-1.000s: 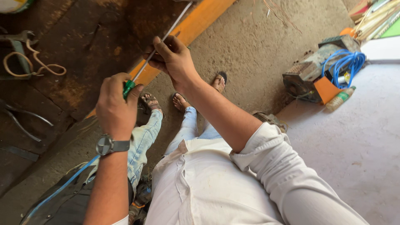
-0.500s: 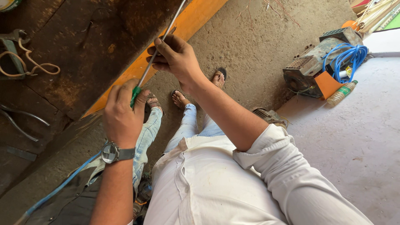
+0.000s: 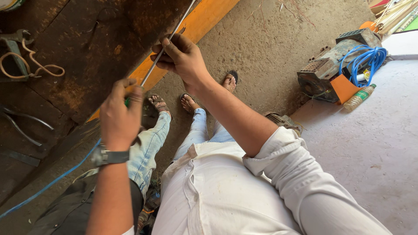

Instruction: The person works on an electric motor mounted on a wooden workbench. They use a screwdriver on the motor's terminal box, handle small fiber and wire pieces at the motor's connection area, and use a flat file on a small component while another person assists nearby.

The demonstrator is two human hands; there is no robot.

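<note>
My left hand (image 3: 118, 115), with a watch on the wrist, is closed around the green handle of a long screwdriver (image 3: 172, 37). Its thin metal shaft runs up and to the right. My right hand (image 3: 183, 58) pinches that shaft near its middle, just above the orange edge (image 3: 204, 19) of a dark rusty workbench (image 3: 87, 48). Both hands are raised over my legs in light jeans and my sandalled feet.
On the bench lie a coiled cord with a clamp (image 3: 26, 61) and metal tools (image 3: 21, 128). A blue cable (image 3: 52, 182) runs below the bench. An old motor with a blue hose (image 3: 344, 65) and a bottle (image 3: 359, 96) stand at the right on the dirt floor.
Both hands with the screwdriver have drifted lower and leftward in the view. The left hand now covers most of the green handle.
</note>
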